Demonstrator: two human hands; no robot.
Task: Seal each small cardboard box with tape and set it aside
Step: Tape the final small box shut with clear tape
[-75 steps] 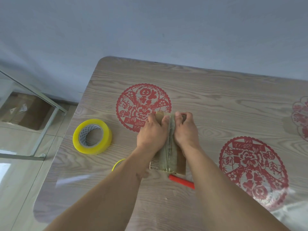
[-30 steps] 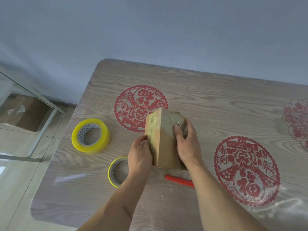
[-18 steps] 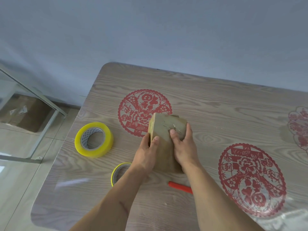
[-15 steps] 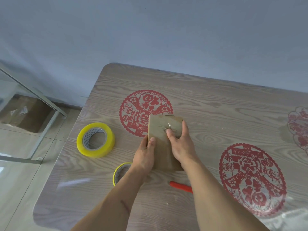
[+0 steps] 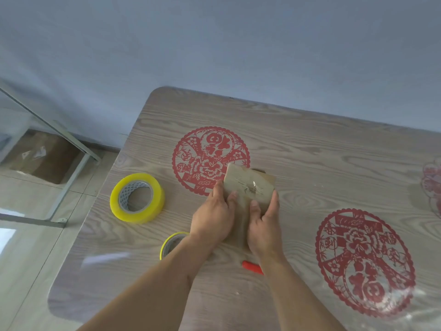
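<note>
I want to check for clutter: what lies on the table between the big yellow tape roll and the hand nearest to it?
In the head view, only bare wood-grain table lies between the big yellow tape roll and the left hand.

Matt brown cardboard box [image 5: 248, 187] (glossy tape-wrinkled face) on wood-grain table [image 5: 310, 149] under shiny clear film.

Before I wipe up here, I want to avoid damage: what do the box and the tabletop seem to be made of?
The box looks like matte brown cardboard with glossy clear tape over it, judging by the wrinkled glare. The tabletop looks like wood-grain laminate, possibly under clear film: reflections sit over the printed grain.
</note>
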